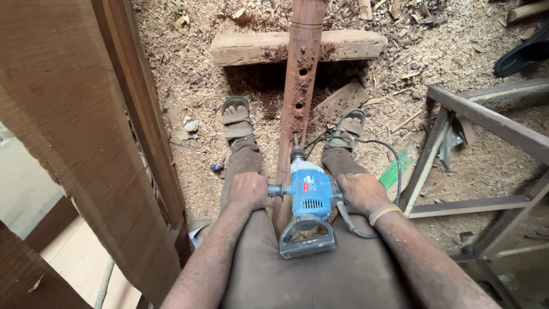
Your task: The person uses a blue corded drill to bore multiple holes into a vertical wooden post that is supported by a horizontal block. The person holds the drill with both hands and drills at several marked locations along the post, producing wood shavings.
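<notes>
A blue and grey power drill (309, 201) points down into a long reddish turned wooden post (299, 86) that runs between my legs and rests on a wooden block (246, 48). The post has a row of drilled holes along it. My left hand (249, 190) is closed around the drill's side handle. My right hand (361, 192) presses against the drill's right side, with a band at the wrist. The drill's bit touches the post just below the lowest hole. Its black cord loops to the right past my foot.
Sawdust and wood chips cover the floor. Large wooden boards (86, 131) lean at the left. A metal frame (474, 154) stands at the right. My sandalled feet (237, 117) flank the post. A green scrap (396, 171) lies near the frame.
</notes>
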